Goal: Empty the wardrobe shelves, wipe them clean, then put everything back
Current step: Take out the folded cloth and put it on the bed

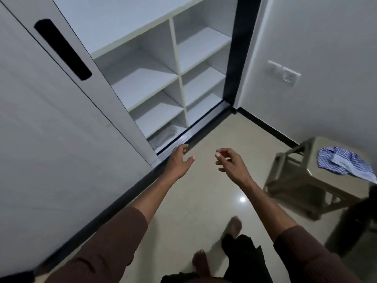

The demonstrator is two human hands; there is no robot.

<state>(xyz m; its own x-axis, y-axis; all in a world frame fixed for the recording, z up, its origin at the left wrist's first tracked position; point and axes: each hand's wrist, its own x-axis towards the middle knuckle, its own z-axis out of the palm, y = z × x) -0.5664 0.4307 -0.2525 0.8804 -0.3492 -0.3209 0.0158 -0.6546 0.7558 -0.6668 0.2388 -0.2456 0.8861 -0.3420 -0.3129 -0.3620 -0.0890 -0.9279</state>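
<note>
Shiny tan floor [214, 144], white wall. Wardrobe [175, 64] at 12 o'clock: one folded cloth [163, 135] on lowest shelf. One stool [302, 180] at 3 o'clock, one checked shirt [344, 164] on top. Left hand [180, 160], right hand [229, 160]: fingers loose, holding nothing.

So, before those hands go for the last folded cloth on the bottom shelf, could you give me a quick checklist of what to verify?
1. Left hand free: ok, fingers spread, holding nothing.
2. Right hand free: ok, fingers loosely curled, holding nothing.
3. Sliding door clear of the shelves: ok, the compartments stand open to view.
4. Upper shelves emptied: ok, those in view are bare.
5. Folded grey cloth out of the bottom left compartment: not ok, it lies there, partly behind the door edge.
6. Room on the stool to set it down: ok, a checked blue garment covers only part of the top.
</note>
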